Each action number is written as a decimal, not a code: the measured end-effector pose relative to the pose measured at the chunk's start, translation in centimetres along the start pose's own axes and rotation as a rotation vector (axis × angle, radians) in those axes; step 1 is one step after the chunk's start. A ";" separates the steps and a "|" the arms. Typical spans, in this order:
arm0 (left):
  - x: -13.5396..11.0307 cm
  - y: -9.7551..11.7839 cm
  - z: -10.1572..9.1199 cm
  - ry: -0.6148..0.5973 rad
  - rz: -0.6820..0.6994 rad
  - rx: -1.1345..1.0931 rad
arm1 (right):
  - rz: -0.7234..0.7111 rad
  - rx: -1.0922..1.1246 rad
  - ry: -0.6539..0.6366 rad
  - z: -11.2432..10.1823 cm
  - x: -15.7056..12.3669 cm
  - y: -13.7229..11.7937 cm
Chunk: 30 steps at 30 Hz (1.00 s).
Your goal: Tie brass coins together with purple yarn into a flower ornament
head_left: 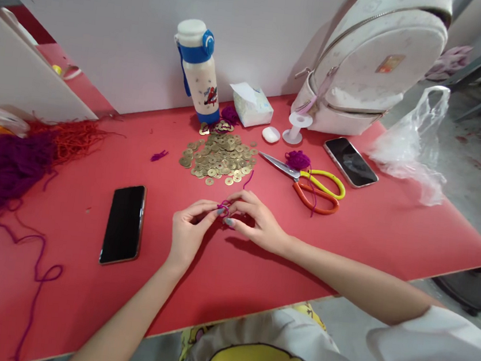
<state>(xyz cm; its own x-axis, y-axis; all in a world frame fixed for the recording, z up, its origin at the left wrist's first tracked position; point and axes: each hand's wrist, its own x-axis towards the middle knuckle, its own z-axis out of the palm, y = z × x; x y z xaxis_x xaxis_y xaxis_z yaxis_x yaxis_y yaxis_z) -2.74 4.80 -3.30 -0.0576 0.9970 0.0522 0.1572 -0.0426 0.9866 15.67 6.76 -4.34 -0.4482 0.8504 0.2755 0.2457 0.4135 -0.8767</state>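
My left hand (189, 230) and my right hand (253, 219) meet over the red table (370, 224), fingers pinched together on a short piece of purple thread (224, 206) held between them. One end of the thread curls up toward a pile of small brass coins (219, 158) just beyond the hands. Whether a coin sits on the thread is hidden by the fingertips.
A black phone (123, 223) lies left of my hands. Scissors with yellow and orange handles (310, 182), a second phone (350, 161), a spool (296, 128), an earbud case (270, 134), a tissue pack (251, 105), a bottle (199, 71) and a white backpack (375, 62) stand behind. Purple and orange yarn (12, 160) lies far left.
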 end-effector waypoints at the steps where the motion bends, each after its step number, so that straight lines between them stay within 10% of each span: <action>1: 0.0 0.0 0.0 -0.006 0.002 0.003 | 0.009 0.000 0.013 0.0 0.0 0.1; 30: 0.0 -0.1 0.1 -0.009 0.011 -0.002 | 0.004 -0.059 0.079 0.4 -0.3 0.3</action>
<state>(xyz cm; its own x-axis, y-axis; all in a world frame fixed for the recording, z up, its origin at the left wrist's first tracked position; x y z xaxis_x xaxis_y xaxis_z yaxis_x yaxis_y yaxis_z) -2.64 4.82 -3.44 -0.0469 0.9970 0.0618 0.1555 -0.0538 0.9864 15.53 6.50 -4.80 -0.3782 0.8741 0.3046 0.2981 0.4266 -0.8539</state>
